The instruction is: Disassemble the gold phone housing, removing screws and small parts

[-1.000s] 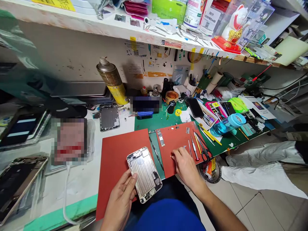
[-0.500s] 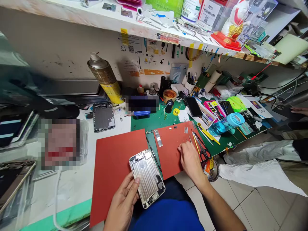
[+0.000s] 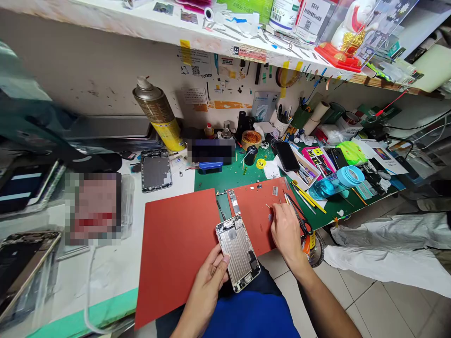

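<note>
My left hand [image 3: 211,274] grips a bare silver phone housing [image 3: 240,256] by its left edge, thumb on the ribbed inside. It is held tilted over the front edge of the red mats, above my lap. At the right mat [image 3: 252,234] is my right hand [image 3: 287,234], its fingers curled and pinched together; what they hold, if anything, is too small to make out. Black scissors [image 3: 306,226] lie just right of that hand, partly hidden by it. A narrow circuit board [image 3: 234,202] and a thin dark tool [image 3: 221,210] lie beyond the housing.
A wider red mat [image 3: 176,253] covers the left side. Behind stand a spray can [image 3: 158,115] and a blue bottle [image 3: 336,182]. Another phone housing [image 3: 156,171] lies at left, a dark phone [image 3: 287,156] at right. A cluttered shelf [image 3: 141,35] overhangs the bench.
My left hand has carried the phone housing to the right and slightly up, closer to the circuit board. My right hand stays by the scissors, fingers still curled. The view has shifted slightly.
</note>
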Demonstrator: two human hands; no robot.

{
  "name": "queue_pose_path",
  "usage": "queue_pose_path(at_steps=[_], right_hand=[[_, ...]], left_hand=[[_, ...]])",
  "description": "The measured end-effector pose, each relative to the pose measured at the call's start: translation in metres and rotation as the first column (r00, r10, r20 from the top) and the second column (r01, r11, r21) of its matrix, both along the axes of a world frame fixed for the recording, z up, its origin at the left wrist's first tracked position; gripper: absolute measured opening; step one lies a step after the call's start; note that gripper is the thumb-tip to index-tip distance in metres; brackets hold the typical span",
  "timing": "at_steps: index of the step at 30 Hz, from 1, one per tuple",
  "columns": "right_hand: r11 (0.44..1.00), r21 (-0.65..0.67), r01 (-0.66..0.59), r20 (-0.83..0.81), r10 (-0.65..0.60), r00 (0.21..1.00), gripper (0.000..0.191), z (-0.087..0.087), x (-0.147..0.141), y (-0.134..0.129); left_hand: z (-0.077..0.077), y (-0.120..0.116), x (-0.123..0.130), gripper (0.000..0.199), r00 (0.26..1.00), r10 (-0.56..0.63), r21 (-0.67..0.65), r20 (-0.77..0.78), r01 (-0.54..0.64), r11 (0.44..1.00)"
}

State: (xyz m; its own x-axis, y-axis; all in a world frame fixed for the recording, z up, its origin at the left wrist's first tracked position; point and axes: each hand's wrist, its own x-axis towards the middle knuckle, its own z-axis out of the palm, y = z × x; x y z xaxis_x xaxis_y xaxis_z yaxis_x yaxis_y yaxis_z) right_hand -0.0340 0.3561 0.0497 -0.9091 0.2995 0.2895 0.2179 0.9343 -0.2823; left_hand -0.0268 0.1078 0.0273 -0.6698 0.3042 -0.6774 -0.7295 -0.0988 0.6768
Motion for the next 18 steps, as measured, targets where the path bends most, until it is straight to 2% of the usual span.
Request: queue_pose_path(at_steps=[4, 5, 8, 10, 14, 18], right_hand=[[0.991, -0.112, -0.069, -0.055, 0.063, 0.997, 0.022, 0.013, 0.039, -0.024], [0.984, -0.145, -0.104, -0.060, 0.096, 0.994, 0.030, 0.015, 0.050, -0.034], [0.954, -0.248, -0.168, -0.042, 0.163, 0.986, 0.068, 0.012, 0.079, -0.059], [0.953, -0.265, -0.145, -0.020, 0.145, 0.989, 0.070, 0.007, 0.091, -0.069], [0.956, -0.274, -0.103, 0.006, 0.109, 0.994, 0.069, -0.001, 0.101, -0.071], [0.960, -0.259, -0.104, 0.006, 0.109, 0.994, 0.065, -0.006, 0.102, -0.065]], left_hand=[[0.000, 0.007, 0.002, 0.101, 0.999, 0.006, 0.055, 0.037, -0.008, 0.998], [0.000, 0.009, 0.003, 0.100, 0.999, 0.010, 0.064, 0.044, -0.013, 0.998], [0.001, 0.018, 0.008, 0.094, 0.998, 0.028, 0.090, 0.061, -0.033, 0.995], [0.002, 0.025, 0.012, 0.090, 0.997, 0.034, 0.124, 0.065, -0.042, 0.991], [0.003, 0.041, 0.018, 0.089, 0.998, 0.022, 0.194, 0.052, -0.032, 0.980], [0.002, 0.047, 0.021, 0.092, 1.000, -0.005, 0.167, 0.017, 0.002, 0.986]])
